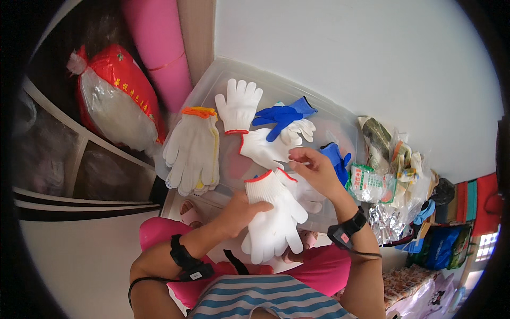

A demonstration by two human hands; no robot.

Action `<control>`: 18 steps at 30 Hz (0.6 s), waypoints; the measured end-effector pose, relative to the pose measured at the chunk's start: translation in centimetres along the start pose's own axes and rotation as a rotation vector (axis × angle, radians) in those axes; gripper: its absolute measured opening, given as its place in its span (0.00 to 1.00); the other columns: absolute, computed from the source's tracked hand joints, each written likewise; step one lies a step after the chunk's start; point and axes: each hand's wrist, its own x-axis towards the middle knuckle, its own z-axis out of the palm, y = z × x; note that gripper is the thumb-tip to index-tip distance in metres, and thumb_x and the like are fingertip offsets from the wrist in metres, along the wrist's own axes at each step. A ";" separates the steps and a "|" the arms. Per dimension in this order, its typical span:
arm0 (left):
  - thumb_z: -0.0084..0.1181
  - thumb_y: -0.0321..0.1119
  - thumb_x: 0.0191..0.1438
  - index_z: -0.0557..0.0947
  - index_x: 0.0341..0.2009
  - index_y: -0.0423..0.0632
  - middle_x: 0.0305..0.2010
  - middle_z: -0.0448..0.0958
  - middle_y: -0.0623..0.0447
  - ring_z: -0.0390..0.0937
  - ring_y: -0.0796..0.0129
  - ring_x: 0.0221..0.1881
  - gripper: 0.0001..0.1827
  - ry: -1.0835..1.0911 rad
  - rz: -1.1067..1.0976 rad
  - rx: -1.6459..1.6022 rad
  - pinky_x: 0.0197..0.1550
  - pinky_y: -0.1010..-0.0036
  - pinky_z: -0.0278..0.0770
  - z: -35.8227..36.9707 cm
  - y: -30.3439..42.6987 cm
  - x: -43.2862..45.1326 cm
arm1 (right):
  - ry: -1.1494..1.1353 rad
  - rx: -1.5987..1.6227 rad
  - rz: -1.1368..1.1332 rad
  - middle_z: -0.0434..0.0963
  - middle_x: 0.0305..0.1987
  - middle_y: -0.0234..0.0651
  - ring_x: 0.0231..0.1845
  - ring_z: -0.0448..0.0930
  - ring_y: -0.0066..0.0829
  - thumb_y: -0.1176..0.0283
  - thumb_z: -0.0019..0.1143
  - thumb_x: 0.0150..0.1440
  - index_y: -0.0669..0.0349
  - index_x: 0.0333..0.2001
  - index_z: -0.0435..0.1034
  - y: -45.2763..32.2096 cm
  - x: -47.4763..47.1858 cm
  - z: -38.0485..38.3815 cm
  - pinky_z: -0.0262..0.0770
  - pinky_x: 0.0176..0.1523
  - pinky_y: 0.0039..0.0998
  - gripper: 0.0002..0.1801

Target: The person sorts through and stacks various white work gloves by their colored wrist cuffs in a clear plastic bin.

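My left hand (241, 215) grips white knit gloves (275, 219) by the cuff side, thumb on top, their fingers hanging towards my lap. Two red-edged cuffs overlap there. My right hand (314, 169) is above the storage box, fingers bent and apart from the thumb, with nothing visible between them. Beside its fingertips lies a white glove with a red cuff edge (265, 145); whether they touch is unclear. Another white glove (239, 105) lies flat farther back. Blue gloves (281, 115) (336, 159) and a stack of off-white gloves with orange and yellow cuffs (195, 149) rest around them.
Beneath the gloves is a translucent plastic storage box (227, 67), set against a white wall (350, 48). On the left are a red-and-clear plastic bag (119, 95) and a pink roll (163, 52). Plastic packages (372, 183) and bags crowd the right side.
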 end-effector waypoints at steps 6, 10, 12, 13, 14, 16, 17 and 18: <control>0.54 0.26 0.52 0.75 0.48 0.39 0.41 0.78 0.49 0.77 0.66 0.40 0.17 0.134 -0.077 -0.064 0.40 0.72 0.75 -1.3 -0.1 0.5 | -0.218 -0.852 -0.368 0.71 0.52 0.40 0.49 0.76 0.39 0.77 0.64 0.44 0.60 0.53 0.66 -2.5 6.8 3.4 0.74 0.48 0.34 0.29; 0.54 0.28 0.53 0.75 0.47 0.38 0.41 0.77 0.49 0.77 0.66 0.41 0.16 0.219 0.029 -0.280 0.43 0.72 0.74 -1.6 1.2 0.4 | -0.350 -0.986 -0.553 0.66 0.58 0.42 0.55 0.68 0.48 0.76 0.68 0.38 0.55 0.57 0.62 -1.8 11.1 5.4 0.69 0.55 0.38 0.40; 0.53 0.28 0.53 0.75 0.47 0.37 0.41 0.77 0.49 0.77 0.66 0.41 0.16 0.259 0.018 -0.298 0.43 0.72 0.74 -1.6 1.0 0.4 | -0.399 -1.094 -0.512 0.64 0.60 0.44 0.57 0.67 0.49 0.76 0.68 0.38 0.54 0.58 0.62 -1.2 12.1 6.6 0.69 0.57 0.38 0.41; 0.53 0.28 0.53 0.75 0.47 0.37 0.41 0.77 0.49 0.77 0.66 0.41 0.16 0.298 0.007 -0.309 0.43 0.72 0.73 -1.7 0.9 0.4 | -0.442 -1.196 -0.472 0.61 0.62 0.46 0.59 0.66 0.50 0.75 0.69 0.38 0.52 0.59 0.62 -0.7 12.7 7.1 0.68 0.58 0.38 0.42; 0.53 0.28 0.53 0.75 0.47 0.37 0.41 0.77 0.49 0.77 0.66 0.41 0.16 0.300 0.009 -0.312 0.43 0.72 0.73 -1.8 0.9 0.3 | -0.434 -1.191 -0.512 0.60 0.62 0.47 0.56 0.66 0.52 0.74 0.70 0.37 0.52 0.56 0.66 0.6 13.1 7.4 0.69 0.57 0.39 0.39; 0.53 0.28 0.53 0.74 0.48 0.37 0.42 0.77 0.50 0.76 0.67 0.41 0.17 0.294 0.009 -0.304 0.45 0.72 0.73 -2.1 1.0 -0.1 | -0.427 -1.166 -0.534 0.63 0.59 0.46 0.53 0.68 0.50 0.75 0.68 0.38 0.54 0.52 0.68 1.0 13.5 7.6 0.70 0.55 0.38 0.33; 0.53 0.28 0.53 0.74 0.48 0.37 0.42 0.77 0.50 0.76 0.67 0.41 0.17 0.295 0.012 -0.305 0.45 0.72 0.73 -2.2 0.9 -0.1 | -0.415 -1.140 -0.551 0.66 0.55 0.45 0.50 0.70 0.48 0.77 0.66 0.39 0.56 0.47 0.71 1.1 13.7 7.6 0.71 0.53 0.38 0.27; 0.53 0.28 0.53 0.74 0.48 0.38 0.42 0.77 0.50 0.76 0.67 0.42 0.17 0.289 0.055 -0.324 0.45 0.72 0.73 -2.2 0.7 -0.1 | -0.413 -1.141 -0.551 0.66 0.55 0.45 0.50 0.70 0.48 0.77 0.66 0.39 0.56 0.47 0.71 1.7 14.0 7.6 0.71 0.53 0.38 0.27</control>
